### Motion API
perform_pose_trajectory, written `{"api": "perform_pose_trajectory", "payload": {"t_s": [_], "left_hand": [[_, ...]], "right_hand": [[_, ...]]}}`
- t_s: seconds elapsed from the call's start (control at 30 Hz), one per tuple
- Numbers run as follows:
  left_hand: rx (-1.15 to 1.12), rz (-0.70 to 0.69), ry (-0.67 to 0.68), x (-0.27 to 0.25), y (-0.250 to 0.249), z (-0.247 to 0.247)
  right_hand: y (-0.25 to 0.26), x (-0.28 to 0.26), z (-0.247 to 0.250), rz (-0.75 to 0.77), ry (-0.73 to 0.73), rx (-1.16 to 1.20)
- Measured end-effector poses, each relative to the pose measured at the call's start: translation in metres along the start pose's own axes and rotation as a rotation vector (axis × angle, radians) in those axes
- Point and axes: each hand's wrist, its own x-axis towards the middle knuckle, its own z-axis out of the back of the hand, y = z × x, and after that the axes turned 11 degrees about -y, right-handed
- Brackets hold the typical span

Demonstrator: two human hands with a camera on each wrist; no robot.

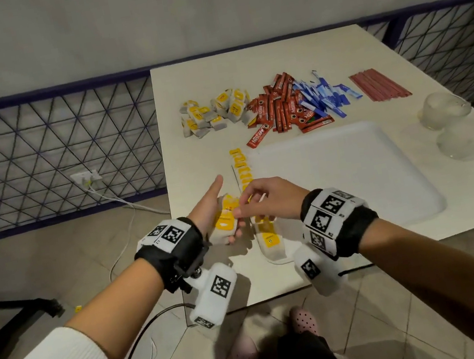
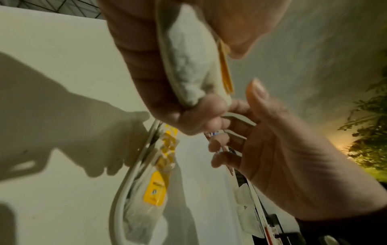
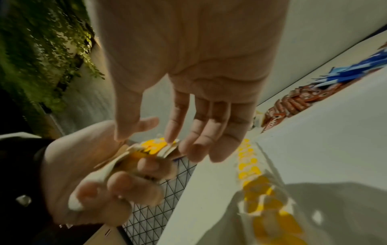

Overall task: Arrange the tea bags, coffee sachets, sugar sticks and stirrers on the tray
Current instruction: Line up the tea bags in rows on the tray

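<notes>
Nearest the head cam: left hand [image 1: 214, 211] at the near-left corner of the tray [image 1: 355, 177], fingers curled round a small stack of tea bags [image 1: 226, 216], thumb sticking up. Right hand [image 1: 268, 200] just beside it, thumb & forefinger pinching the top bag of that stack; other fingers [image 3: 211, 137] loosely spread, per right wrist cam. A row of tea bags [image 1: 241, 167], yellow tags up and overlapping, runs along the tray's left edge from far to near; the near end sits under the hands. Rest of tray bare white. On the table [image 1: 194, 161] past the tray's far edge, left to right: loose tea bag pile [image 1: 214, 112], red coffee sachets [image 1: 280, 107], blue sugar sticks [image 1: 323, 94], red stirrers [image 1: 379, 84] laid side by side. Two clear glass cups [image 1: 454, 125] upside down, right of the tray.
</notes>
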Motion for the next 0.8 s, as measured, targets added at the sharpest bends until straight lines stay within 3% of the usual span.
{"api": "perform_pose_trajectory", "payload": {"t_s": [0.23,0.4,0.47,0.8], "left_hand": [[-0.01,-0.118,-0.122,-0.004,-0.02,-0.007],[0.076,-0.227,-0.256,0.008,-0.022,-0.013],[0.117,-0.239,-0.269,0.013,-0.021,-0.014],[-0.157,-0.167,-0.273,0.04,-0.034,-0.022]], "right_hand": [[0.018,0.012,-0.012,0.049,-0.06,-0.029],[0.018,0.018,-0.007,0.054,-0.075,0.106],[0.018,0.02,0.001,0.061,-0.086,0.131],[-0.005,0.059,0.044,-0.037,-0.063,0.218]]}}
